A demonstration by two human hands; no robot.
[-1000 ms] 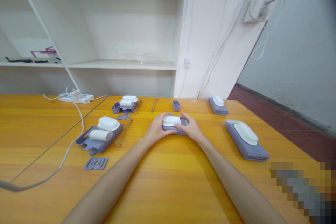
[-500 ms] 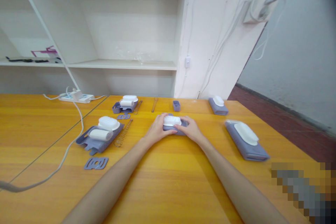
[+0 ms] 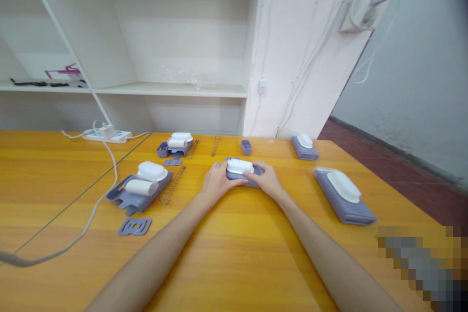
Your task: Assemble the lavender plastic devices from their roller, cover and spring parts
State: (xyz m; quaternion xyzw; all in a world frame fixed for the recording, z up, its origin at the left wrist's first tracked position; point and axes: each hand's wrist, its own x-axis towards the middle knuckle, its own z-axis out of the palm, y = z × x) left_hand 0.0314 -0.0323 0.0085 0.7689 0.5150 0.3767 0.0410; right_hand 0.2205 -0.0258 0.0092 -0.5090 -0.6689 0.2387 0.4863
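Observation:
In the middle of the table, a white oval brush [image 3: 240, 165] with a bumpy, bristle-like top lies on a grey-purple plastic tray [image 3: 252, 178]. My left hand [image 3: 218, 178] curves around the left end, its thumb along the tray's front edge. From the right, my right hand [image 3: 266, 178] grips the tray, its thumb against the brush's right end. Fingertips behind the tray are partly hidden. Behind my hands stands a small grey-purple cup [image 3: 246, 147] with small pieces in it.
Left are an open tray [image 3: 137, 200] with a white roller [image 3: 140, 186], a coil spring [image 3: 174, 184] and a slotted plate [image 3: 134, 226]. A similar set [image 3: 178, 144] lies behind. At right sit two grey-purple units [image 3: 343, 197] [image 3: 304, 148] topped with white ovals. A cable [image 3: 95, 214] crosses the left side.
The fingers of my left hand have drawn back slightly from the brush's far side, so more of its left end shows. My right hand stays nearly still.

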